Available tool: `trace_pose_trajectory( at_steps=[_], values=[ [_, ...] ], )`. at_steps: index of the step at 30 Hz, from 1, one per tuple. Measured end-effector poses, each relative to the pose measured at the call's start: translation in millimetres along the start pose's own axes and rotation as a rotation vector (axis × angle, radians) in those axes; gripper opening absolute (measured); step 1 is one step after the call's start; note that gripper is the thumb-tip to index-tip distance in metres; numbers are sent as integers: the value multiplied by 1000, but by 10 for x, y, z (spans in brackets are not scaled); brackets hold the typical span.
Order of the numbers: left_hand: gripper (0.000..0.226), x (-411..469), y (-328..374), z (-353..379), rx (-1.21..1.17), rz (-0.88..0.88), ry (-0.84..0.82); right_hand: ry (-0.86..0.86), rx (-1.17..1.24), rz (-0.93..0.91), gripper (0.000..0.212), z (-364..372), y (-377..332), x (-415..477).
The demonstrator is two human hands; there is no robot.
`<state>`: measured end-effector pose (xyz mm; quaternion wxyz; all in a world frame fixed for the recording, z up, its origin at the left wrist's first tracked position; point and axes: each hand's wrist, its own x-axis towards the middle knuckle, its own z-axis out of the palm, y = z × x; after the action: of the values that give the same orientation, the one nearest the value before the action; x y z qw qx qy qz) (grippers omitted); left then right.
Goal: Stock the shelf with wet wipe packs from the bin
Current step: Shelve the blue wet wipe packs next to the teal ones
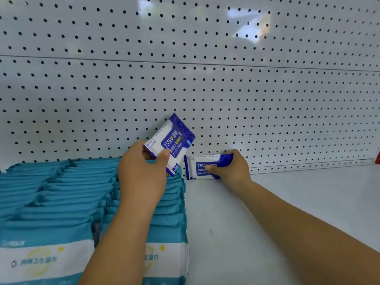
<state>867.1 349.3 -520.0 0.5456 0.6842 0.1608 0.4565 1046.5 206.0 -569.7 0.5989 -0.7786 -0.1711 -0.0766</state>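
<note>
Logging the head view as I read it from my station.

Item one: left hand [141, 171], thumb and fingers curled round the raised wet wipe pack [171, 142]. This blue-and-white pack is held tilted in the air over the back end of the teal rows, label toward me.

Item two: right hand [231, 168], gripping the right end of the standing wet wipe pack [200, 167], also blue and white. It sits on its long edge on the white shelf [298, 202], at the foot of the pegboard back panel [205, 89] and just right of the teal stock. I cannot tell whether it touches the panel.

Item three: teal wipe packs [61, 192], in rows running front to back along the shelf's left side.

Item four: red object [377, 159] at the far right edge, too cropped for me to identify.
</note>
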Motion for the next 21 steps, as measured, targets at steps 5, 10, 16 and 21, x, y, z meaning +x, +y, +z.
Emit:
trace_pose_trajectory(
  at_steps=[5,10,16,21],
  values=[
    [12,-2,-14,25,24,20,-20,-42,83,9,54,53,80,36],
    [16,-6,2,-18,-7,-31,-5,-27,127,6,17,-70,187,109],
    [13,-8,42,-35,-76,-81,3,22,317,67,13,-53,180,145],
    [16,-32,70,-37,-84,-95,-4,-42,223,72,17,-48,210,115]
  ],
)
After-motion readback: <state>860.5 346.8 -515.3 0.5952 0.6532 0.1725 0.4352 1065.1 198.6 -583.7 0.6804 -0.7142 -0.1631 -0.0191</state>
